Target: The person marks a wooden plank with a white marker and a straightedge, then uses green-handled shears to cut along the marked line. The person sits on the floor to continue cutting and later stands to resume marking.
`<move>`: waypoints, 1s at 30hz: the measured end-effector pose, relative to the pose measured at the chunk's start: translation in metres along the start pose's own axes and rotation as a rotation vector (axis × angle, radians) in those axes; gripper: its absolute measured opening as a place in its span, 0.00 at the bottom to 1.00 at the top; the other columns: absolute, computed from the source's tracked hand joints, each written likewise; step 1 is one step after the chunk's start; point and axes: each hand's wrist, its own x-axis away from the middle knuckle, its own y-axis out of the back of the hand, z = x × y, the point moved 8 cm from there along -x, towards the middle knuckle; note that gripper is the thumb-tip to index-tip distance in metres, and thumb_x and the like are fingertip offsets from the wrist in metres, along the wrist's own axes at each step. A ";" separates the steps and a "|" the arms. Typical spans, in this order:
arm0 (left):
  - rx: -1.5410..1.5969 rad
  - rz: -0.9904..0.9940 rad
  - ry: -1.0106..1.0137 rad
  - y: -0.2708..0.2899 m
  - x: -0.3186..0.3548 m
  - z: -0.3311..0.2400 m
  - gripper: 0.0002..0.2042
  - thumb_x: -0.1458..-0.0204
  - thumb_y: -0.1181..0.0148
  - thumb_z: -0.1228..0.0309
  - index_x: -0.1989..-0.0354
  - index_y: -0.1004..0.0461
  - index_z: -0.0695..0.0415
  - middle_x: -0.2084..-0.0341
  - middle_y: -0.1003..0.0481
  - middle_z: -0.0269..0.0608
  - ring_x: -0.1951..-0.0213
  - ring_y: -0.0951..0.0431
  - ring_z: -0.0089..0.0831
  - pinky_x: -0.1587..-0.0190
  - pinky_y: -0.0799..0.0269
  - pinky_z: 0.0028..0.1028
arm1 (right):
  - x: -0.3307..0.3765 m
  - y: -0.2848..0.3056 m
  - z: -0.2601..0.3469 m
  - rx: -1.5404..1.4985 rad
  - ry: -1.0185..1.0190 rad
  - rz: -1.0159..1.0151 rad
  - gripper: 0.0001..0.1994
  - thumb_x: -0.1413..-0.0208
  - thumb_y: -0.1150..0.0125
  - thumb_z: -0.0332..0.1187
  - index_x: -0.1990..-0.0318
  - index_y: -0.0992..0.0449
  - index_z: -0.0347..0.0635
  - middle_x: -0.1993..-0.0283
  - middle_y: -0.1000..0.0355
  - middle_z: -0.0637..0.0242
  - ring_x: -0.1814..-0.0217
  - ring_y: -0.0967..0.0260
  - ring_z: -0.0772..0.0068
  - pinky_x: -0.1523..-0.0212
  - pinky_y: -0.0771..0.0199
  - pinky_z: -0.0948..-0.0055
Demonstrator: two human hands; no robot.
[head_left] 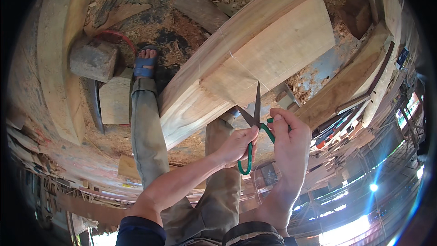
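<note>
A pair of scissors (257,109) with green handles and dark blades is held up between my two hands, its blades spread apart. My left hand (240,146) is closed round one handle loop. My right hand (290,130) is closed on the other handle, thumb and fingers pinched near its upper end. Beyond the blades lies a large squared timber (268,41), pale and shaped, with thin lines marked across its faces. The blade tips appear over its near side; whether they touch the wood I cannot tell.
My sandalled foot (145,64) stands left of the timber. Close by are a worn block (93,57) and a paler block (114,98). Long timbers lie at the left (59,64) and right (350,77). Tools (334,125) gather at the right, and shavings cover the ground.
</note>
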 end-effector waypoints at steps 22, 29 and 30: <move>-0.008 -0.130 -0.264 0.022 0.006 -0.016 0.20 0.27 0.53 0.52 0.51 0.24 0.56 0.64 0.22 0.34 0.63 0.21 0.20 0.64 0.24 0.23 | 0.018 -0.096 -0.070 -0.213 -0.072 0.021 0.23 0.26 0.48 0.44 0.37 0.27 0.33 0.47 0.22 0.54 0.46 0.23 0.66 0.45 0.26 0.68; -0.219 -0.377 -0.415 0.062 0.028 -0.043 0.21 0.28 0.51 0.48 0.62 0.28 0.55 0.70 0.26 0.30 0.65 0.26 0.18 0.65 0.30 0.22 | 0.015 -0.095 -0.076 -0.338 -0.223 0.019 0.21 0.25 0.53 0.41 0.36 0.29 0.35 0.50 0.22 0.55 0.56 0.17 0.68 0.65 0.20 0.71; -0.234 -0.390 -0.426 0.063 0.028 -0.044 0.21 0.28 0.51 0.48 0.61 0.27 0.55 0.69 0.25 0.31 0.64 0.26 0.18 0.63 0.30 0.23 | 0.014 -0.094 -0.075 -0.343 -0.217 0.015 0.21 0.25 0.54 0.41 0.36 0.30 0.36 0.51 0.22 0.55 0.56 0.17 0.67 0.67 0.20 0.71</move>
